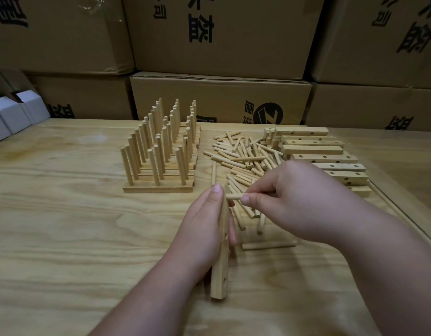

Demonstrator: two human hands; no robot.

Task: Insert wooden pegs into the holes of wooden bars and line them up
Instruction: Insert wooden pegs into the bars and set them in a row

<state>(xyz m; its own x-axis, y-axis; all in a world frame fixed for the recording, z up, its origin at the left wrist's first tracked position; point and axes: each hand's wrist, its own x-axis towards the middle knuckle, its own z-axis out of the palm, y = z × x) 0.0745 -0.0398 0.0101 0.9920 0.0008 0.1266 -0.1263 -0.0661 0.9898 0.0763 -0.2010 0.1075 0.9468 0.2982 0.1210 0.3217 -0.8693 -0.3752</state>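
While left hand (204, 229) grips bar (221, 258), right hand (289, 200) pinches peg (233, 196) (horizontal)

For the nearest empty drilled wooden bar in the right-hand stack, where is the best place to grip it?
Probably the nearest drilled wooden bar is best pinched across its long side faces near the middle, coming from above: it lies flat with holes showing, and neighbouring bars crowd its far side.
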